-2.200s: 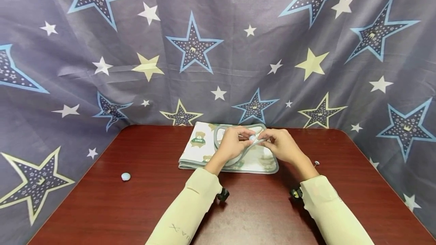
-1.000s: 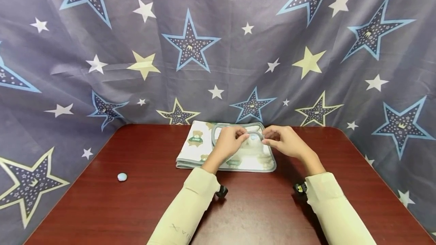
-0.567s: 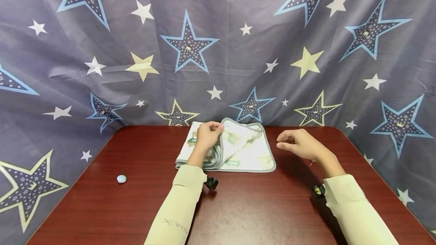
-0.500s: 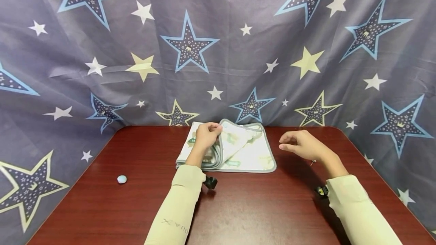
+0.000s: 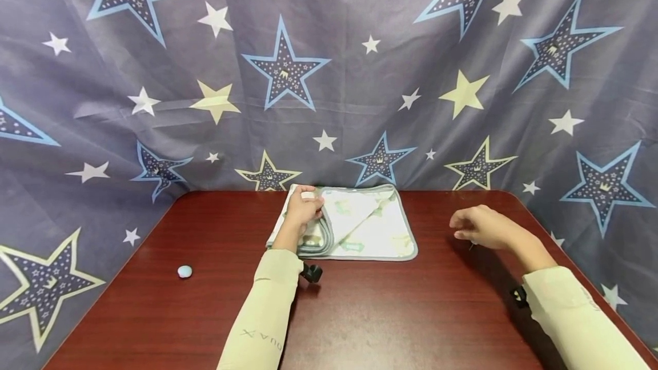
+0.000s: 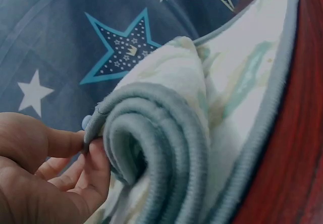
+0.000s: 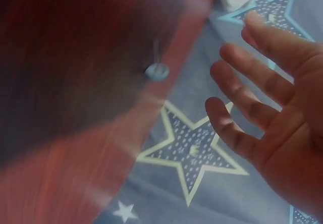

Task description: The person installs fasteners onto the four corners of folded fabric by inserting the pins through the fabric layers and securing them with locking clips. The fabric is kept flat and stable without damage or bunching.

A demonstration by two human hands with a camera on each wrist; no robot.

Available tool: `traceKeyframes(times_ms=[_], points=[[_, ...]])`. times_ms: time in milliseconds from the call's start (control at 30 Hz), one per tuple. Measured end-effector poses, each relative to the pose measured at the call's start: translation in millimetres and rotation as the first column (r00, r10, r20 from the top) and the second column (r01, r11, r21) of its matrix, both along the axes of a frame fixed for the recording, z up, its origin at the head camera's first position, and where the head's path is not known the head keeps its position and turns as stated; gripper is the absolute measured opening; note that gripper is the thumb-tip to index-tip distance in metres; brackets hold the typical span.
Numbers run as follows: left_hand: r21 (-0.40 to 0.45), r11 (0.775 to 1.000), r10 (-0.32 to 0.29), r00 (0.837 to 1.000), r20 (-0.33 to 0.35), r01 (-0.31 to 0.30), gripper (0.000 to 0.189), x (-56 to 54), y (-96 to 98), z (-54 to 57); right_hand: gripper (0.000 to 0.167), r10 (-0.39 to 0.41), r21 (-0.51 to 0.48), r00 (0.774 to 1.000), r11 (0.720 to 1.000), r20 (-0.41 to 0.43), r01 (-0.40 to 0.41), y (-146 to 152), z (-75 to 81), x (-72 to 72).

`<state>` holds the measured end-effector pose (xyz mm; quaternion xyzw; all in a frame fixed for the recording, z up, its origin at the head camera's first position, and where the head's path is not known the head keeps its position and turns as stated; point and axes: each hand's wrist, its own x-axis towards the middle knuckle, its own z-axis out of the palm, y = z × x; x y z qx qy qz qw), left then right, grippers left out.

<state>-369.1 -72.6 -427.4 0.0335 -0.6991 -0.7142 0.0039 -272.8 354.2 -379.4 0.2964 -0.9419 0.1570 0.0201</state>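
Observation:
A padded white bear-print cloth with grey-blue binding [image 5: 377, 233] lies folded in layers at the back middle of the table. My left hand [image 5: 300, 211] pinches the bound edge of its top layer, which curls over to the left. Close by those fingers, in the left wrist view, a small light-blue round knob [image 6: 87, 122] sits against the binding. Off to the right, my right hand [image 5: 483, 226] is in the air with loosely bent fingers, holding nothing. Near it lies a pin with a round light-blue head [image 7: 157, 71], its thin shaft blurred in the right wrist view.
A light-blue and white round cap [image 5: 184, 271] lies on the left part of the dark red table [image 5: 380, 313]. A grey curtain with stars [image 5: 360, 101] hangs right behind the table's back edge.
Both hands were together at the cloth's edge. They parted: the left drew the top layer leftward and lowered it, while the right moved off to the right, toward the pin.

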Motion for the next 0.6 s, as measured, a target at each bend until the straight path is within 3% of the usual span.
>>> traceKeyframes(times_ms=[167,300,500,600], points=[[-0.056,0.997,-0.058,0.996,0.068,0.061,0.037,3.3,-2.0,-5.0,0.027,-0.006,0.065,1.0,0.998,-0.008,0.007,15.7,-5.6,2.6],[-0.099,0.991,-0.077,0.994,0.077,0.085,0.039,4.8,-1.6,-4.9,0.028,0.0,0.109,1.0,0.994,-0.023,0.003,23.8,-13.2,4.3],[-0.144,0.989,-0.031,0.999,0.033,0.036,0.048,3.1,1.3,-3.5,0.032,-0.002,0.155,0.999,0.988,-0.055,0.01,27.3,-23.5,3.4],[-0.216,0.976,0.003,1.0,0.021,0.002,0.049,1.9,1.7,-2.9,0.03,-0.029,0.164,0.999,0.986,-0.04,0.035,26.9,-26.2,4.2]])
